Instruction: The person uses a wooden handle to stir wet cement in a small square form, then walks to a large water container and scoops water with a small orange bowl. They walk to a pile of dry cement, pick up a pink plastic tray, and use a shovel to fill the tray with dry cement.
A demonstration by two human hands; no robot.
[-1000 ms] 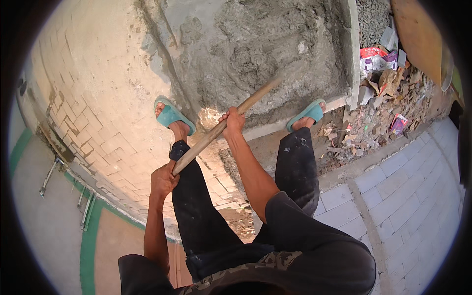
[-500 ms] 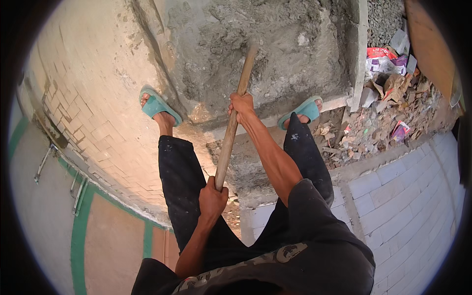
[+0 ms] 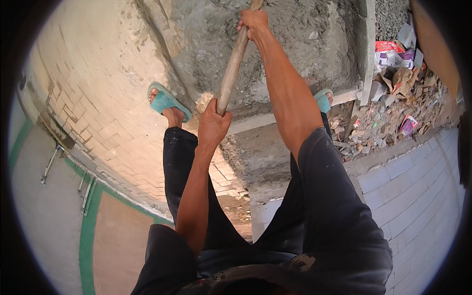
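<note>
Both my arms reach forward along a long wooden tool handle [image 3: 233, 69], which slants up and slightly right. Its far end runs past the top edge, so the tool's head is hidden. My left hand [image 3: 213, 124] is wrapped round the near end of the handle. Farther up, my right hand [image 3: 254, 23] grips it near the top of the view, with that arm almost straight. Beneath the handle spreads grey, wet-looking mortar [image 3: 204, 56], rough and lumpy, in a shallow bay with raised edges.
My sandalled feet stand apart, the left sandal [image 3: 169, 102] on the pale floor and the right sandal [image 3: 323, 100] by the bay's rim. Rubble [image 3: 388, 118], torn paper and a red-white-purple bag [image 3: 393, 55] lie right, below gravel [image 3: 391, 19]. A block wall [image 3: 408, 172] stands lower right.
Both hands have moved forward and up the view with the handle, still gripping it. The right arm has straightened, and the handle's far end has passed out of the top of the view.
</note>
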